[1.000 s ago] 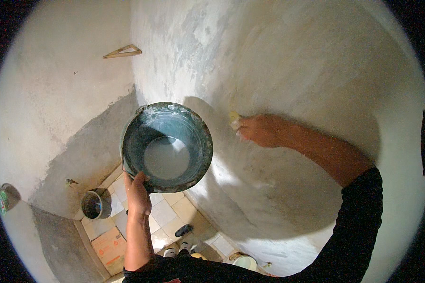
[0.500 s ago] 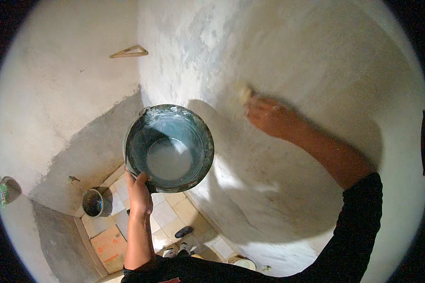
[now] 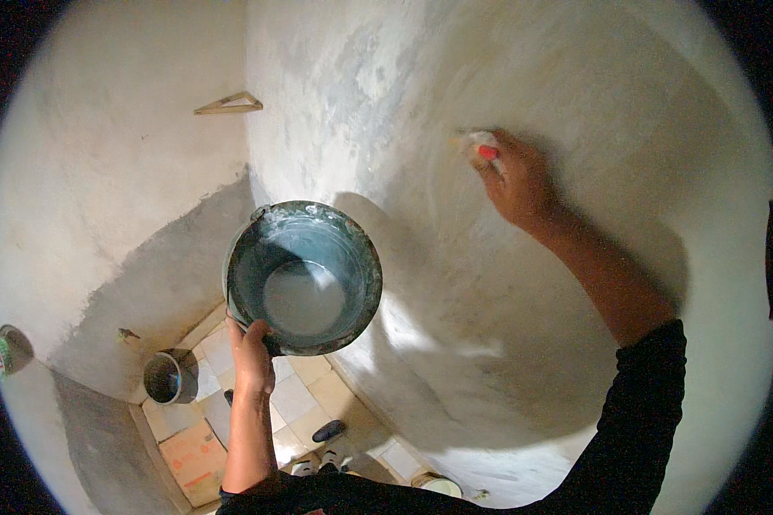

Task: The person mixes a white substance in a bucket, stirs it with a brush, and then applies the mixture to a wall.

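My left hand (image 3: 251, 356) grips the rim of a dark bucket (image 3: 365, 292) from its near left side, thumb over the edge. Pale, watery liquid (image 3: 304, 298) lies in the bottom, and whitish smears coat the inner wall. Higher up on the right, my right hand (image 3: 521, 184) is closed around a paintbrush (image 3: 487, 152), of which a red handle part and pale bristles show. The bristles are at the surface of the right-hand wall (image 3: 386, 77), which is streaked white and grey.
A wooden triangular bracket (image 3: 229, 104) is on the left wall near the corner. Below stand a small bucket (image 3: 161, 378) and an orange-brown panel (image 3: 194, 462) on the tiled floor (image 3: 286, 393). A dark slipper (image 3: 328, 431) and a pale tub (image 3: 438, 486) lie near my feet.
My right hand has moved right and slightly up along the wall, its wrist turned so the red handle part shows. The bucket in my left hand stays nearly in place.
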